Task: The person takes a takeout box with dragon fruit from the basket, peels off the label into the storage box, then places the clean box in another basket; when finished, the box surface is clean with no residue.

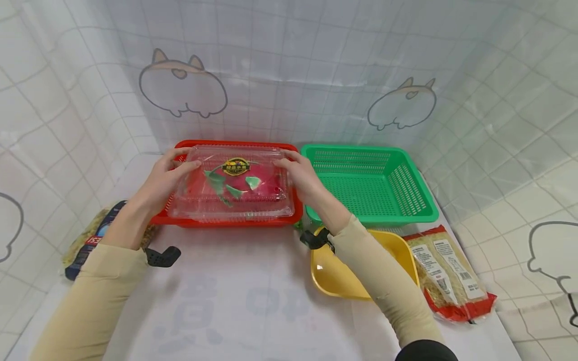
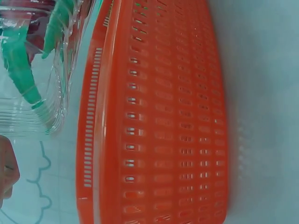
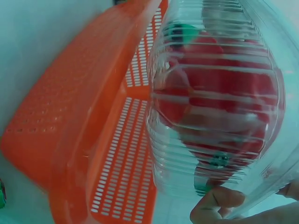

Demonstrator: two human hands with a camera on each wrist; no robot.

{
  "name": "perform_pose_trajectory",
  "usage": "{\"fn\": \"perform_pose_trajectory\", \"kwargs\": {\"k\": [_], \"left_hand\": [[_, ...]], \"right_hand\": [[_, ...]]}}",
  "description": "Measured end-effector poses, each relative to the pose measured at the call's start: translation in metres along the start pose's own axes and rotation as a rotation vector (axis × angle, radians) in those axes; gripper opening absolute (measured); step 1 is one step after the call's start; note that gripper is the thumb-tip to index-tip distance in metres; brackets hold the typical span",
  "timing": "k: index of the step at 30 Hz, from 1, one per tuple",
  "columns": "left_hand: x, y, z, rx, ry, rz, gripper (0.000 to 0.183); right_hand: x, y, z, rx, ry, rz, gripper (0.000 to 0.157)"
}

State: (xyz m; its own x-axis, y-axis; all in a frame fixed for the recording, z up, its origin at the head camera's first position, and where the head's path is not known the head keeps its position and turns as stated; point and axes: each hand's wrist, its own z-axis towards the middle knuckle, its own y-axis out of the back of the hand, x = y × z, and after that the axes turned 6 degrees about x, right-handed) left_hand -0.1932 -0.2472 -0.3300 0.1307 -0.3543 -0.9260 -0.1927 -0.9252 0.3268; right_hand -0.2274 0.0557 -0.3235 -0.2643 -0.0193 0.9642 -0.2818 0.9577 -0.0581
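Both hands hold a clear plastic fruit box (image 1: 189, 203) by its two ends over the red basket (image 1: 235, 224). Inside lies a dragon fruit (image 1: 271, 185), pink-red with green scales. A black and gold label (image 1: 236, 166) is on the lid. The left hand (image 1: 158, 183) grips the box's left end, thumb on top. At the other end, the right hand (image 1: 304, 175) pinches the edge; its fingertips (image 3: 224, 197) show in the right wrist view. That view shows the box tilted and raised above the basket floor. Most left-hand fingers are out of the left wrist view.
Right of the red basket stands a green basket (image 1: 356, 195), with a yellow basin (image 1: 334, 271) in front. A red-ended food bag (image 1: 447, 273) lies at the right. Another bag (image 1: 92, 238) lies partly under the left forearm. Patterned sheets form walls around the table.
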Motion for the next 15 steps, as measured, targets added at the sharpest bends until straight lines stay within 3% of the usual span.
{"fn": "perform_pose_trajectory", "kwargs": {"k": [7,15], "left_hand": [[-0.001,-0.005,-0.013,0.006,-0.011,-0.024,0.071],[0.002,-0.013,-0.028,0.039,-0.032,-0.102,0.051]], "right_hand": [[-0.008,-0.001,-0.014,-0.002,0.008,0.035,0.05],[-0.017,0.0,-0.032,0.012,0.014,0.036,0.046]]}}
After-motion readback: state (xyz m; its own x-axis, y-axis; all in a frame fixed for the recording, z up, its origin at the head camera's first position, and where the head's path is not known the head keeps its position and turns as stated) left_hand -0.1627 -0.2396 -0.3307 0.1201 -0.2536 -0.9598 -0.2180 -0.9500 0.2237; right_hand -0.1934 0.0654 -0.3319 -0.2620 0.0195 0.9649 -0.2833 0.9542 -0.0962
